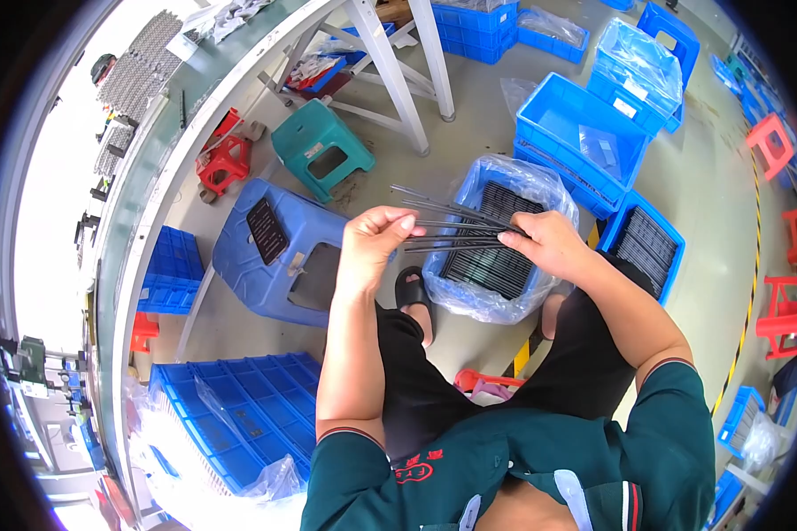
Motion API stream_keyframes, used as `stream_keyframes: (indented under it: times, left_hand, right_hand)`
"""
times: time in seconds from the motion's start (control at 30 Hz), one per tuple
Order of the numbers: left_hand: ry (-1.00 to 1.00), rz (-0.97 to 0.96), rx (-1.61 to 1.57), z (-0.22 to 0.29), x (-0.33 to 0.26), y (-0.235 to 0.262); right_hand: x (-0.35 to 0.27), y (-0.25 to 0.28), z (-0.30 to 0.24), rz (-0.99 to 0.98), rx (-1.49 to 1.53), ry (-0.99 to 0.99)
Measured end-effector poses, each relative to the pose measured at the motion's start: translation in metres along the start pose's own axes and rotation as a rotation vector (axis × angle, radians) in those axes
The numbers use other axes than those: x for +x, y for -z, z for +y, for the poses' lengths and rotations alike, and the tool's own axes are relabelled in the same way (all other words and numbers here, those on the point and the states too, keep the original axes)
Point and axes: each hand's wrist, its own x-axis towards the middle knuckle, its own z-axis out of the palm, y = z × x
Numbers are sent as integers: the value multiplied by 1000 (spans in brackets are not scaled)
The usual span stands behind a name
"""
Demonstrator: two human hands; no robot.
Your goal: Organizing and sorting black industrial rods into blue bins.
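A loose, fanned bunch of thin black strips [456,223] spans the gap between my two hands. My right hand [549,243] is closed round the strips near their right ends. At the other end my left hand [381,237] pinches with thumb and fingers; some strips run to it, while a few free ends stick out past it. Below the strips stands a blue bin [540,279] lined with clear plastic film [553,188]. Rows of similar black strips [489,273] fill it, partly hidden by my hands.
A blue stool [243,265] on my left carries a dark flat piece [266,230]. Beyond it are a green stool [323,146] and a long workbench [164,159]. Blue crates [584,124] stand ahead on the right, and another blue bin [673,230] of strips sits beside my knee.
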Motion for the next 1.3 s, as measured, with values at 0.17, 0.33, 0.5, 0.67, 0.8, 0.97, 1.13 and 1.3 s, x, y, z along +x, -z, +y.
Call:
stream_keyframes:
  times: [0.17, 0.33, 0.5, 0.67, 0.8, 0.97, 1.13, 1.3]
  left_hand:
    - [27, -37, 25, -1, 1, 2]
    - [-93, 59, 169, 3, 3, 23]
    - [-62, 38, 58, 5, 2, 13]
    - [-43, -13, 61, 3, 1, 15]
    - [-47, -70, 86, 2, 2, 14]
    - [-3, -110, 18, 1, 0, 3]
    - [-51, -12, 151, 3, 0, 17]
    - [-92, 58, 137, 7, 1, 25]
  right_hand:
    - [1, -4, 4, -32, -25, 13]
    - [1, -2, 4, -184, 247, -225]
    - [0, -3, 2, -286, 338, -243]
    - [1, 1, -3, -329, 335, -239]
    - [1, 3, -2, -306, 249, -210]
    - [1, 5, 0, -339, 234, -204]
    - [0, 3, 0, -350, 275, -202]
    - [2, 1, -2, -396, 189, -155]
